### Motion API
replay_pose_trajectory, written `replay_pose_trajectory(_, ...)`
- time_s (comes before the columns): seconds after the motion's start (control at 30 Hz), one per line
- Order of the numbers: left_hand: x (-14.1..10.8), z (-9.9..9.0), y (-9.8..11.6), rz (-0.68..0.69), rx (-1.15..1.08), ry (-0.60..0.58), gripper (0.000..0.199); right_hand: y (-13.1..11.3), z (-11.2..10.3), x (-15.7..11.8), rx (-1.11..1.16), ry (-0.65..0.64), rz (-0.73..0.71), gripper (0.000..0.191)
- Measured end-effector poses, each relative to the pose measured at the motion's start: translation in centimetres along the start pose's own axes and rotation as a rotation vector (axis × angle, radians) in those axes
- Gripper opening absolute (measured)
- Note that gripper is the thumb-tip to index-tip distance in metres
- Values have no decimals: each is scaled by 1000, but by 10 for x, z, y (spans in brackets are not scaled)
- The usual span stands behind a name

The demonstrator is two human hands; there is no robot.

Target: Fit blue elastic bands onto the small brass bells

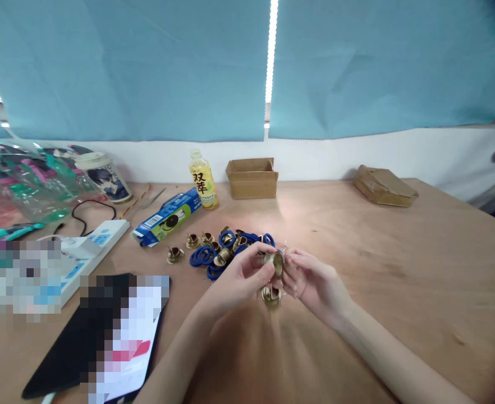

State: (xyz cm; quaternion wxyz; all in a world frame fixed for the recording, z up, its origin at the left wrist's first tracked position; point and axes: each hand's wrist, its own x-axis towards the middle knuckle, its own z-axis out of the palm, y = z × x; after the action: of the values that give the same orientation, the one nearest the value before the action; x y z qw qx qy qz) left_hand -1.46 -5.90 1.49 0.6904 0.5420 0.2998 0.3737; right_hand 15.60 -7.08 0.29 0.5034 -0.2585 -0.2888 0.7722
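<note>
My left hand (247,269) grips a brass-coloured round metal fitting (278,265) between thumb and fingers, its flared rim facing right. Close beside that rim, my right hand (308,275) has its thumb and forefinger pinched together. Thin wire-like bits show near those fingertips, but what they hold is too small to make out. Below both hands a second brass fitting (271,295) rests on the table. Behind my left hand lies a pile of similar fittings mixed with blue rings (205,255). Part of the pile is hidden by the hand.
A loose fitting (174,255) lies left of the pile. Behind stand a blue-green box (167,219), a yellow drink bottle (203,182) and an open cardboard box (253,185). A brown package (384,186) is back right. A power strip (91,247) and tablet (142,325) are left.
</note>
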Motion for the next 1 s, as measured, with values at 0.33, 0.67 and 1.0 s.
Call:
replay_pose_trajectory(0.33, 0, -1, -1, 70, 7, 6, 22, -5, 4, -4, -23, -75, 8, 19)
replay_pose_trajectory(0.67, -1, 1, 4, 118, 23, 0, 18, -3, -5, 0, -72, -186, 28, 22)
replay_pose_trajectory(1.0, 0, 5, 8, 91, -6, 80, 31, -7, -9, -1, 23, -305, 66, 10)
